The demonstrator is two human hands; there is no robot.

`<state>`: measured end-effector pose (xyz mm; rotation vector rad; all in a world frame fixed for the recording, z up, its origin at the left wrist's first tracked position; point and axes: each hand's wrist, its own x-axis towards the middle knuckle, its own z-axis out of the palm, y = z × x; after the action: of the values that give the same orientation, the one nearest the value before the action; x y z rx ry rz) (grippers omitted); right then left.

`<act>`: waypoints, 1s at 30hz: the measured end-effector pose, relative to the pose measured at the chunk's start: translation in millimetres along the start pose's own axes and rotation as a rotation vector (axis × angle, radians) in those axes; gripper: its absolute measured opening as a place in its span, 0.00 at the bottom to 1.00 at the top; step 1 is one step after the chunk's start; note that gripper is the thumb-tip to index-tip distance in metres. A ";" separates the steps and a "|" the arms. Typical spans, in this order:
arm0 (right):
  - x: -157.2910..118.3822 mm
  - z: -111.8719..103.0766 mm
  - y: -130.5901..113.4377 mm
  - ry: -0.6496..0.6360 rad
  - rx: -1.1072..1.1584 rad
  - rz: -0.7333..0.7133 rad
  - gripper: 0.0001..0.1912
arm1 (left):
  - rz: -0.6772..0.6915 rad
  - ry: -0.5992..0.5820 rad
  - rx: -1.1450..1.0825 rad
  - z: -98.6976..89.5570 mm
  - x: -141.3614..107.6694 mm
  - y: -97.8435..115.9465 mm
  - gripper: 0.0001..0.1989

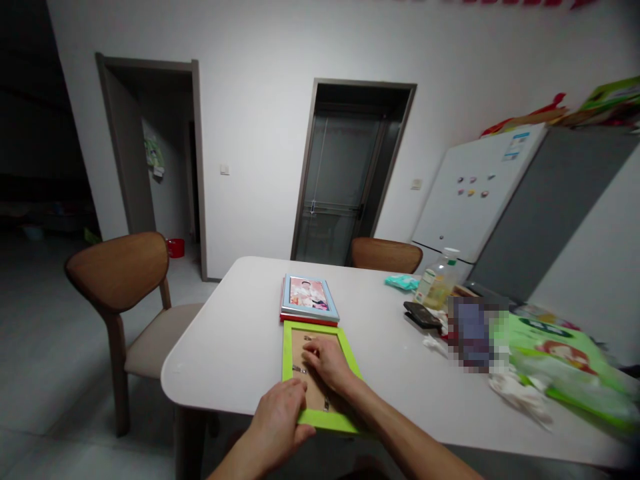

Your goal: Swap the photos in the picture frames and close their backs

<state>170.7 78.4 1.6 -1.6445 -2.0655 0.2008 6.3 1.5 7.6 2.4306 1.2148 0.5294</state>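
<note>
- White wall (255, 120) out back, fridge (467, 207) beyond the green frame (287, 353) and off to its right, pale table (240, 333) under it. Anything blocking the work?

- Not really. One wooden chair (120, 273) sits off to the frame's left, and a big green package (555, 343) is well off to its right. Clutter, but clear of it.

- So how far along is it?

- Midway on this one, I'd guess. The green frame lies face down on the table, brown backing board (314, 387) sitting inside the rim. Just past its far edge there's a light-blue frame (286, 293) stacked on something red, picture facing up, so that one looks done to me.

- And the grip?

- Left hand (283, 408) rests on the near left corner, fingers curled; can't tell if it's clamped. Right hand (327, 360) is over the board with fingertips bunched, can't tell if they're pinching anything.

- Small stuff?

- Bottle (435, 283), then a dark phone (423, 315), both right of the frame. Tiniest: metal clips (327, 403) on the board. Can't tell if they're fastened, so checking those is probably what's left.
</note>
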 end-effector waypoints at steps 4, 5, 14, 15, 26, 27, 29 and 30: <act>21.3 3.0 15.8 0.071 -0.012 0.157 0.11 | -0.023 -0.017 0.005 -1.0 -2.3 0.8 0.26; 26.2 5.4 18.2 0.072 -0.015 0.187 0.11 | -0.031 -0.016 0.004 -0.3 -2.4 0.6 0.27; 52.6 22.3 26.4 0.086 -0.047 0.391 0.08 | -0.045 -0.039 0.009 1.2 -5.4 2.6 0.30; 53.4 21.8 26.1 0.094 -0.039 0.395 0.08 | -0.052 -0.040 0.012 0.0 -5.9 3.3 0.30; 9.3 -23.5 40.8 0.165 0.202 0.283 0.14 | 0.044 -0.082 0.098 31.0 15.1 25.9 0.21; -0.9 -28.8 46.8 0.179 0.236 0.296 0.14 | 0.027 -0.072 0.094 32.1 15.6 26.9 0.19; -21.9 -36.3 56.3 0.226 0.376 0.381 0.16 | 0.008 -0.051 0.081 29.8 14.0 27.6 0.21; -31.8 -37.9 58.3 0.254 0.480 0.440 0.17 | 0.016 -0.039 0.065 26.6 12.4 28.0 0.22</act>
<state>244.1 56.7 2.0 -1.6828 -1.3191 0.5562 45.0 -8.3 0.2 2.4948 1.2154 0.4518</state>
